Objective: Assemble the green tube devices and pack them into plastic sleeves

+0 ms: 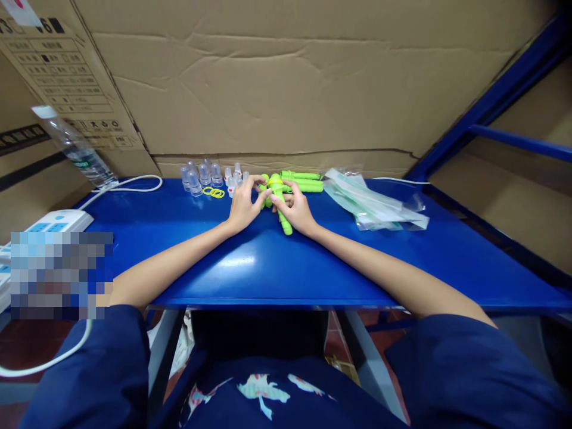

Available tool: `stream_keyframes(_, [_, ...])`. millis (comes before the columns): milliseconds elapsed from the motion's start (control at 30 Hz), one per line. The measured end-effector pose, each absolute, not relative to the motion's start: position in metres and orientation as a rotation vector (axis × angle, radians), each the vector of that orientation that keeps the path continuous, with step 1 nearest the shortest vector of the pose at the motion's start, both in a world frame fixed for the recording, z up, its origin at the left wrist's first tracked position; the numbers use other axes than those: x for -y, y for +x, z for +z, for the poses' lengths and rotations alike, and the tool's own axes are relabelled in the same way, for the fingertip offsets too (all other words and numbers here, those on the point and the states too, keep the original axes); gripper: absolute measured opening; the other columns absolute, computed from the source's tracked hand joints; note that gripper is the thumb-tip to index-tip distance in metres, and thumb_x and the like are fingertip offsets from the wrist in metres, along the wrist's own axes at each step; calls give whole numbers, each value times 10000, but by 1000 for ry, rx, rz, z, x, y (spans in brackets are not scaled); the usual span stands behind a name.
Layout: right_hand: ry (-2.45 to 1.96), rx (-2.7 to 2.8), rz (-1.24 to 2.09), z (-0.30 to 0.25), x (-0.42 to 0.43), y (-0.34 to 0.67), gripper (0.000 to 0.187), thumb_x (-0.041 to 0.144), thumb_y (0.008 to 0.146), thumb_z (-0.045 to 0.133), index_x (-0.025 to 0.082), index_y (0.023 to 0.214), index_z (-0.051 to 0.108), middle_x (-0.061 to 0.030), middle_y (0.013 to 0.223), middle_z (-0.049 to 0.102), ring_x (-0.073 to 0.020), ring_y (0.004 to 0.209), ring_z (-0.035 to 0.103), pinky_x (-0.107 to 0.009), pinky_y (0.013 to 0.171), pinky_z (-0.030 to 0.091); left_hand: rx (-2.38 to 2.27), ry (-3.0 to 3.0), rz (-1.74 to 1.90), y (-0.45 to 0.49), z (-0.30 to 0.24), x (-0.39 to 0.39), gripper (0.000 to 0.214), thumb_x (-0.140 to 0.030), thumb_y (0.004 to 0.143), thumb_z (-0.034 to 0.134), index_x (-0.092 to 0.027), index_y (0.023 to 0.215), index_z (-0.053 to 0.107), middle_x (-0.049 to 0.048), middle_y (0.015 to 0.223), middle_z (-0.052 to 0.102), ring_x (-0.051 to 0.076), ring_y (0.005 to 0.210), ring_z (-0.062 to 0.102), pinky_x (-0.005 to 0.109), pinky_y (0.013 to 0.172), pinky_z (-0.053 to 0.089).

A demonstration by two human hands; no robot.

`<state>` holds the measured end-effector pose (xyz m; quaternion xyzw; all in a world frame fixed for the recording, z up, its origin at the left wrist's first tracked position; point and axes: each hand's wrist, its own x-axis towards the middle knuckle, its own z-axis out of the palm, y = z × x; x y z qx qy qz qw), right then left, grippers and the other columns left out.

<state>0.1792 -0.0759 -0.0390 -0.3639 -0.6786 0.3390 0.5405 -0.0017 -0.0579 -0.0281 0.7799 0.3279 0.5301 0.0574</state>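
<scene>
- Here both hands meet at the far middle of the blue table [268, 268]; left hand [243, 205] and right hand [297, 210] curl their fingers around a bundle of bright green tubes [277, 199], one end poking out toward the person.
- A yellow rubber band [274, 180] sits across the bundle's top between the fingertips; the step looks like banding the tubes together. Whether the band is fully seated, cannot tell.
- Both hands half-closed, pinching band and bundle; nothing else held.
- Next move, by my reading, calls for keeping the tubes squeezed tight while the band is stretched, or they splay.
- Just beyond the right hand: more loose green tubes [304, 180]. Further right: clear plastic bags [373, 205].
- Beyond the left hand: spare yellow rings [214, 192], small clear cups [201, 174].
- Far left: water bottle [74, 146], power strip [58, 220] with white cable.
- Open table on the near side of both hands, plenty of room; cardboard wall [290, 89] close behind the work, near edge well clear.
</scene>
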Motion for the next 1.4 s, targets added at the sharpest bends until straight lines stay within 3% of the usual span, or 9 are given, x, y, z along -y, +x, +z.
stream_keyframes(267, [-881,1644,727,-44,74,179,756,684,810,767,233,1328,452,17,699,704,-210,590,710,-338,596,594,-978,2398,1577,-5,-22,59,215,-373,975,688,-197,1084,631,71,1096,727,183,908,673,326,858,520])
stream_keyframes(667, [-872,1664,698,-45,74,182,824,689,803,762,215,1400,448,38,642,667,-190,542,680,-295,541,556,-959,2290,1528,-3,-26,54,196,-332,965,681,-178,1079,643,79,1119,738,145,811,670,273,704,503])
stream_keyframes(1033, [-884,1622,701,-46,74,182,809,667,791,791,226,1387,467,40,627,668,-193,522,672,-308,539,561,-905,2227,1522,2,-28,42,170,-315,958,672,-172,1047,647,80,1098,739,129,777,651,254,659,483])
stream_keyframes(1233, [-897,1595,797,-51,62,179,814,730,834,721,265,1417,393,34,719,681,-159,492,624,-280,482,538,-930,2266,1513,2,-23,43,265,-414,996,631,-180,1106,687,101,1161,739,152,823,664,272,680,493])
stream_keyframes(1400, [-855,1653,813,-53,59,174,834,764,876,647,266,1481,362,-44,918,718,-197,676,702,-365,668,629,-934,2301,1508,-5,-21,43,357,-478,999,630,-179,1186,678,112,1222,724,172,914,680,275,716,500])
